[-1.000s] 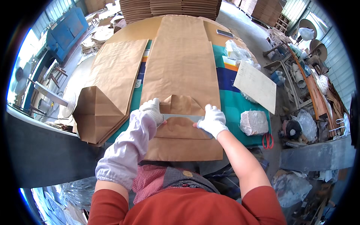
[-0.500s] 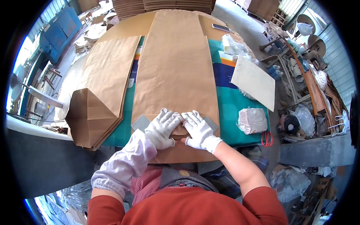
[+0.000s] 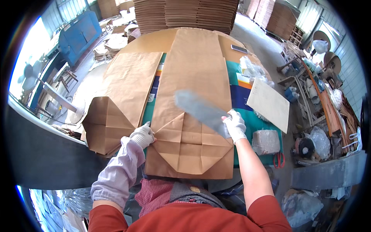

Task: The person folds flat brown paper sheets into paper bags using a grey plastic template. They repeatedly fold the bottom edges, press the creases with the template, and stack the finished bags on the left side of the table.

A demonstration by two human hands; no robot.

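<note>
We see the right hand [image 3: 234, 124] now lifting the grey flat board [image 3: 201, 112] off the brown paper bag [image 3: 189, 116], its grip closed on the board's lower end, where half a second ago both hands pressed it down. The left hand [image 3: 142, 135], fingers curled, pins the bag's left edge at centre frame on the worktop [image 3: 241, 100], and the creased diamond fold lies exposed.
</note>
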